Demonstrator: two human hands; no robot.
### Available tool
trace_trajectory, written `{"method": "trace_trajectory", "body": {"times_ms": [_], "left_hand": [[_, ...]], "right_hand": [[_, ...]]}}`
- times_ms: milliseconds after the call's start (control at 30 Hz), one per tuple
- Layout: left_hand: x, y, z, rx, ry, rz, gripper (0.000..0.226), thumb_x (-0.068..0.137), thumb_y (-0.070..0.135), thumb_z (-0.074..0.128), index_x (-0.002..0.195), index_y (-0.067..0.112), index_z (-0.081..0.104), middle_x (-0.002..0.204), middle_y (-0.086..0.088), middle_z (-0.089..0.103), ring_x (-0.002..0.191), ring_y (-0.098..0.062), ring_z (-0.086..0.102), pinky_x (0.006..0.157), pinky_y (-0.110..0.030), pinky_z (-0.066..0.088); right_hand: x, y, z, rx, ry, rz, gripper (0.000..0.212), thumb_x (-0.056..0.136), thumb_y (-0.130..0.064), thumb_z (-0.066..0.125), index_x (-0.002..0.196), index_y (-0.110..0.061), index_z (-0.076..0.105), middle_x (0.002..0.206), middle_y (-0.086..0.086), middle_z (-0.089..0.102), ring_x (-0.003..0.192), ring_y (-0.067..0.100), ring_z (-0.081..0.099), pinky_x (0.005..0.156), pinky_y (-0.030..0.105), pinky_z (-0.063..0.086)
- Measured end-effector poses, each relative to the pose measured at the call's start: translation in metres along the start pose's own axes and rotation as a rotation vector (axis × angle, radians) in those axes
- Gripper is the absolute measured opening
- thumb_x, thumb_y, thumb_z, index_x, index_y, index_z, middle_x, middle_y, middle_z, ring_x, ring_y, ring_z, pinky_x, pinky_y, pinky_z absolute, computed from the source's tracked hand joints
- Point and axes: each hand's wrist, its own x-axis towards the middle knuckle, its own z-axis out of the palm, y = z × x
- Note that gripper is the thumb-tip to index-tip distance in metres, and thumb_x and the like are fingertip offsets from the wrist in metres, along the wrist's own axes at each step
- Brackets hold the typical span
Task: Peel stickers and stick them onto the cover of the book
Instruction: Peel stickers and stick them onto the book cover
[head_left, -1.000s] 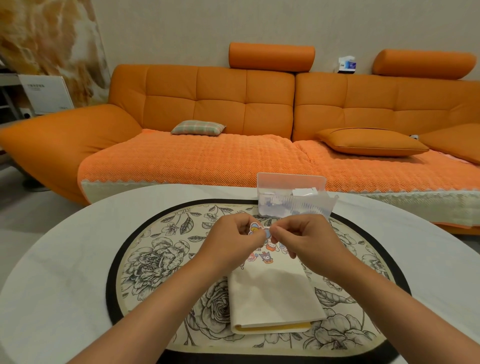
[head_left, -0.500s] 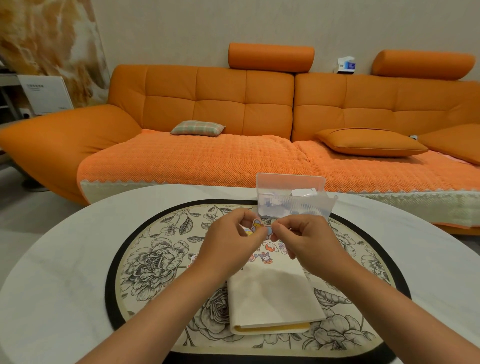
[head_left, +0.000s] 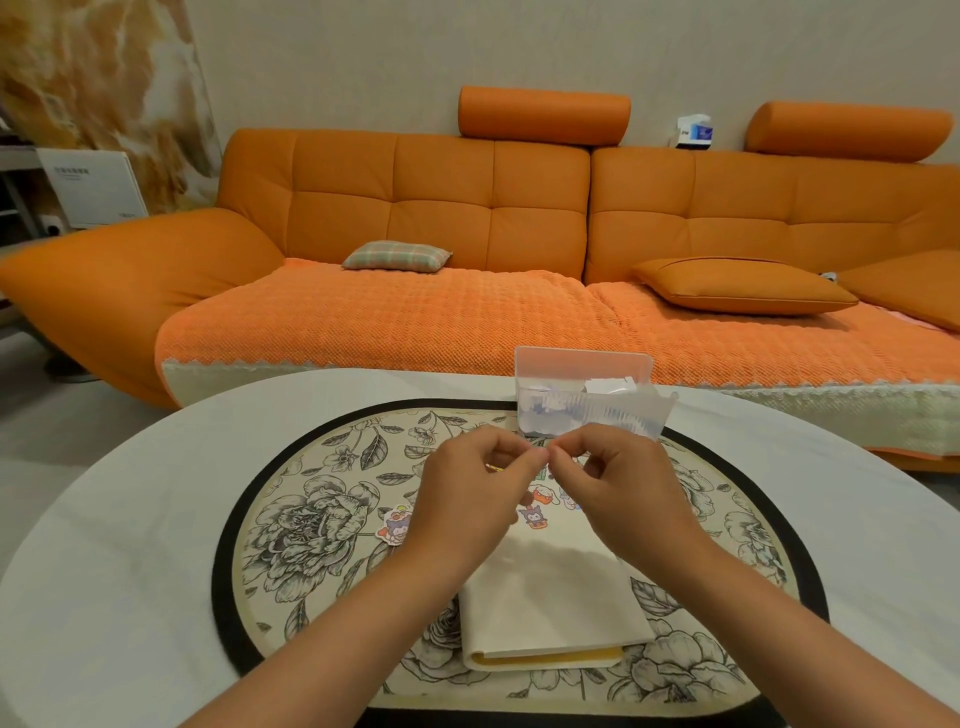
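Note:
A cream-covered book (head_left: 550, 597) lies closed on the floral placemat (head_left: 311, 530), with several cartoon stickers (head_left: 535, 512) stuck near its far end. Above that far end, my left hand (head_left: 467, 493) and my right hand (head_left: 623, 488) meet fingertip to fingertip and pinch a small sticker between them. The sticker is almost wholly hidden by my fingers; only a thin yellow edge shows under my left fingers. A loose sticker (head_left: 396, 525) lies on the placemat just left of my left wrist.
A clear plastic box (head_left: 587, 400) with its lid open stands just beyond my hands, with paper pieces inside. The round white table (head_left: 119, 545) has an orange sofa (head_left: 415, 291) behind it.
Both hands have lifted slightly and drawn closer together, hiding the sticker that showed between them. My left forearm has shifted, uncovering the loose sticker on the placemat.

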Motion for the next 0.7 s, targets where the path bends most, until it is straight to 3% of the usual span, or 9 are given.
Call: {"method": "trace_trajectory", "body": {"times_ms": [133, 300, 433, 600, 700], "left_hand": [[0.002, 0.001, -0.001, -0.131, -0.057, -0.127, 0.008, 0.089, 0.023, 0.074, 0.087, 0.016, 0.078, 0.082, 0.002, 0.077, 0.066, -0.015, 0.073, 0.059, -0.034, 0.061], [0.004, -0.004, 0.0, -0.03, -0.08, -0.103, 0.013, 0.092, 0.023, 0.069, 0.082, 0.02, 0.076, 0.08, 0.002, 0.076, 0.059, -0.007, 0.065, 0.049, -0.026, 0.053], [0.007, -0.008, 0.001, 0.059, -0.13, -0.045, 0.018, 0.094, 0.026, 0.063, 0.078, 0.021, 0.07, 0.084, -0.003, 0.072, 0.061, -0.01, 0.06, 0.048, -0.029, 0.053], [0.009, -0.012, 0.0, 0.11, -0.181, 0.007, 0.019, 0.099, 0.028, 0.056, 0.081, 0.024, 0.063, 0.082, 0.005, 0.067, 0.062, -0.009, 0.059, 0.052, -0.039, 0.055], [0.01, -0.013, -0.001, 0.114, -0.194, 0.036, 0.018, 0.101, 0.029, 0.054, 0.084, 0.027, 0.061, 0.078, 0.013, 0.066, 0.062, -0.009, 0.06, 0.058, -0.043, 0.055]], "right_hand": [[-0.003, 0.0, 0.001, -0.091, 0.04, -0.087, 0.01, 0.089, -0.03, 0.069, 0.083, -0.034, 0.075, 0.066, -0.03, 0.06, 0.062, 0.003, 0.056, 0.054, 0.018, 0.037], [-0.004, 0.0, 0.003, -0.112, 0.039, -0.128, 0.011, 0.089, -0.031, 0.069, 0.081, -0.036, 0.075, 0.072, -0.026, 0.064, 0.063, 0.006, 0.056, 0.055, 0.024, 0.042], [-0.004, -0.003, 0.003, 0.011, -0.004, 0.005, 0.023, 0.09, -0.023, 0.069, 0.071, -0.036, 0.073, 0.057, -0.03, 0.058, 0.051, 0.006, 0.049, 0.052, 0.019, 0.035], [-0.002, -0.009, 0.001, 0.231, -0.082, 0.171, 0.022, 0.09, -0.016, 0.065, 0.073, -0.02, 0.078, 0.055, -0.014, 0.066, 0.044, 0.005, 0.049, 0.049, 0.017, 0.042], [-0.001, -0.012, -0.001, 0.442, -0.118, 0.285, 0.019, 0.091, -0.018, 0.069, 0.076, -0.014, 0.079, 0.065, -0.002, 0.071, 0.046, 0.011, 0.048, 0.047, 0.016, 0.04]]}}
